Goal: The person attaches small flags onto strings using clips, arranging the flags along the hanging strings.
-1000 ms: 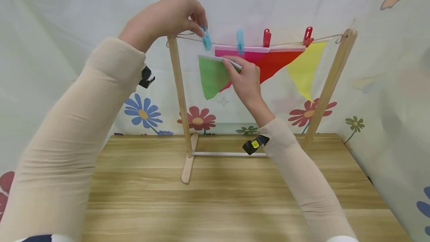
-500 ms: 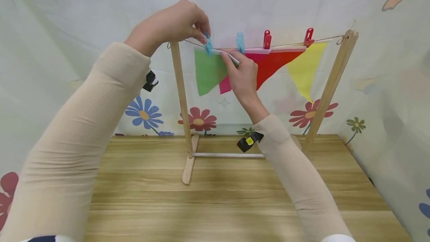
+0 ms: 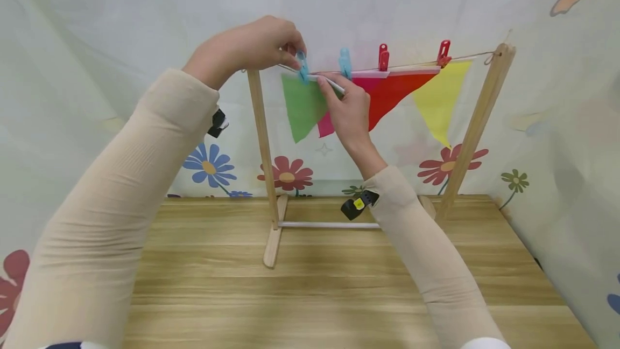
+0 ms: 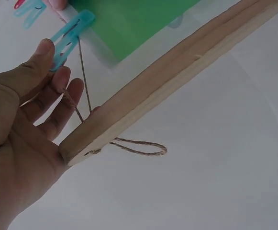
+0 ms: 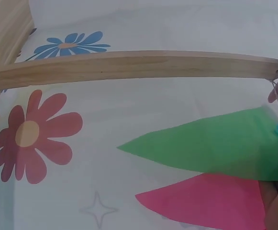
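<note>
My left hand [image 3: 256, 44] pinches a light-blue clothespin [image 3: 302, 67] between thumb and fingertips. The clothespin's lower end meets the white top edge of a green pennant [image 3: 299, 104]. In the left wrist view the twine [image 4: 83, 72] runs up to the same clothespin [image 4: 72, 38]; whether its jaws have closed over twine and cloth I cannot tell. My right hand [image 3: 351, 109] holds the green pennant's top edge between thumb and fingers, covering part of a pink pennant [image 3: 370, 82] behind. In the right wrist view, green cloth [image 5: 210, 141] hangs beside the pink one [image 5: 215, 199].
A second blue clothespin [image 3: 345, 63] and two red clothespins [image 3: 384, 58] hold pennants, among them a red pennant [image 3: 399, 93] and a yellow pennant [image 3: 445, 96]. Wooden posts [image 3: 477, 128] carry the twine above a wood-grain table [image 3: 310, 284]. A floral cloth backdrop [image 3: 116, 26] stands behind.
My left hand has come down with the blue clothespin, from above the line to the green pennant's top edge. My right hand has raised that edge slightly toward the twine.
</note>
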A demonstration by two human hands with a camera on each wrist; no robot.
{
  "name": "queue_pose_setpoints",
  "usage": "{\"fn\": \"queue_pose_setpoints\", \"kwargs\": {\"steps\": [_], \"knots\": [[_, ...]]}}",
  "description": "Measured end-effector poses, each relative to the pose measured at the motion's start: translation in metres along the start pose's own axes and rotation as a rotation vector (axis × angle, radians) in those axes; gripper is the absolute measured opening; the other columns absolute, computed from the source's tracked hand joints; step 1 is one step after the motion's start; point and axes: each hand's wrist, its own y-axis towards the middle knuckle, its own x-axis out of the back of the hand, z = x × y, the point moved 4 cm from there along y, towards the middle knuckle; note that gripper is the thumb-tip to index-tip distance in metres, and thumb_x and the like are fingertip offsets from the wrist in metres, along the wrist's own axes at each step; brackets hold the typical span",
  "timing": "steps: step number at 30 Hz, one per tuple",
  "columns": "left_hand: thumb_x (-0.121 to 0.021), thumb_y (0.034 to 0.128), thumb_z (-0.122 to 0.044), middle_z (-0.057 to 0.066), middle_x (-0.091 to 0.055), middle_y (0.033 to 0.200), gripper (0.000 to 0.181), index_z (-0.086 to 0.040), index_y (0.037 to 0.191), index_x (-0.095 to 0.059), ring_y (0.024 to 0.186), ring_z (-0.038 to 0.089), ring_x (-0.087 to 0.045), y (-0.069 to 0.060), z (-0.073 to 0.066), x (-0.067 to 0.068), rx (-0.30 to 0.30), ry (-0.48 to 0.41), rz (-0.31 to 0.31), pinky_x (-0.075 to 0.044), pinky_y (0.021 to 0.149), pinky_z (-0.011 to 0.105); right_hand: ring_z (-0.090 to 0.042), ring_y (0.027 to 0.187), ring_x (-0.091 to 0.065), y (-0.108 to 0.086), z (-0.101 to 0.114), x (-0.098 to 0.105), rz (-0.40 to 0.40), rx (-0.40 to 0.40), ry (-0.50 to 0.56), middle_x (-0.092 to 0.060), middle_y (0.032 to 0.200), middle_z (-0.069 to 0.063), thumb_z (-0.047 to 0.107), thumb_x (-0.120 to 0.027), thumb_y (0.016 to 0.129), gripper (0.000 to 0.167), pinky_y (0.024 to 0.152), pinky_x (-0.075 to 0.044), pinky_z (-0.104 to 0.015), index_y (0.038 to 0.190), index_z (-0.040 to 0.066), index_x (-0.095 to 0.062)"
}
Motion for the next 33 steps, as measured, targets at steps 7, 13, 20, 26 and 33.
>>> {"fn": "queue_pose_setpoints", "kwargs": {"steps": [7,13,20,26,33], "knots": [[-0.062,0.1022,-0.012,0.02,-0.057,0.123,0.036,0.005,0.135,-0.061,0.111,0.033,-0.052,-0.001,0.001,-0.003,-0.022,-0.007,-0.032,-0.048,0.101,0.043,-0.013,0.111,-0.066,-0.003,0.0,0.0,0.052,0.021,-0.016,-0.074,0.119,0.002,0.028,-0.066,0.1,0.03,0.089,-0.057,-0.027,0.126,0.016,-0.073],[-0.062,0.1026,-0.016,0.02,-0.056,0.13,0.041,0.002,0.14,-0.058,0.117,0.033,-0.053,0.0,-0.002,-0.003,-0.023,-0.006,-0.072,-0.05,0.102,0.044,-0.018,0.118,-0.064,-0.012,-0.005,0.005,0.117,0.005,0.002,-0.067,0.132,-0.001,0.021,-0.065,0.101,0.037,0.095,-0.056,-0.032,0.137,0.013,-0.062],[-0.06,0.1033,-0.02,0.018,-0.055,0.134,0.044,-0.001,0.143,-0.056,0.12,0.032,-0.051,-0.004,-0.004,-0.007,0.009,-0.007,-0.128,-0.05,0.103,0.044,-0.021,0.126,-0.062,-0.039,-0.016,0.015,0.195,-0.009,-0.004,-0.065,0.136,-0.007,0.015,-0.062,0.101,0.043,0.102,-0.052,-0.038,0.143,0.008,-0.052],[-0.061,0.1028,-0.029,0.017,-0.05,0.141,0.051,-0.006,0.148,-0.051,0.128,0.032,-0.045,-0.014,-0.003,-0.006,0.022,0.039,-0.202,-0.046,0.109,0.045,-0.026,0.124,-0.061,-0.066,-0.021,0.024,0.279,0.074,-0.097,-0.063,0.137,-0.01,0.01,-0.058,0.102,0.043,0.103,-0.052,-0.043,0.144,0.007,-0.051],[-0.059,0.1033,-0.035,0.014,-0.048,0.15,0.056,-0.009,0.151,-0.047,0.138,0.035,-0.04,-0.032,-0.013,-0.013,-0.075,0.188,-0.346,-0.037,0.116,0.047,-0.027,0.13,-0.055,-0.097,-0.032,0.043,0.389,0.169,-0.279,-0.058,0.143,-0.011,0.009,-0.057,0.102,0.045,0.105,-0.049,-0.047,0.146,0.002,-0.05]]}}
